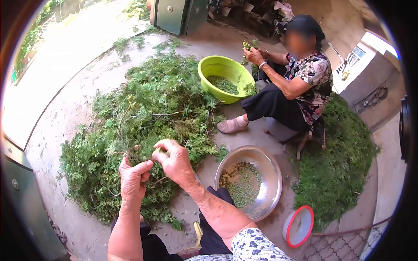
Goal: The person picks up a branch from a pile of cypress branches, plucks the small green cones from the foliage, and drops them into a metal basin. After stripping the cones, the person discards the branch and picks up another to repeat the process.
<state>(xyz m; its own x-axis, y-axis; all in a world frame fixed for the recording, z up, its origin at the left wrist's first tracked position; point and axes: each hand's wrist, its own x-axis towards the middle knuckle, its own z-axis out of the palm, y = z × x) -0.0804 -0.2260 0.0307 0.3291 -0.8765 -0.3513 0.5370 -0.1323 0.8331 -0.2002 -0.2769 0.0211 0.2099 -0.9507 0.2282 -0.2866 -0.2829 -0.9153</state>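
Note:
My left hand is closed around the lower end of an evergreen sprig, whose tip with small pale green cones points away from me. Just beside it, my right hand has its fingers curled in, with small greenish cones partly showing between them. Both hands are above a large heap of cut evergreen branches. To the right of my knees stands a metal basin, its bottom covered with loose small green cones.
Across from me, a seated person holds a sprig over a lime-green tub containing green cones. Behind that person lies a second green heap. A red-rimmed white bowl stands near the basin. Green metal doors are at the back.

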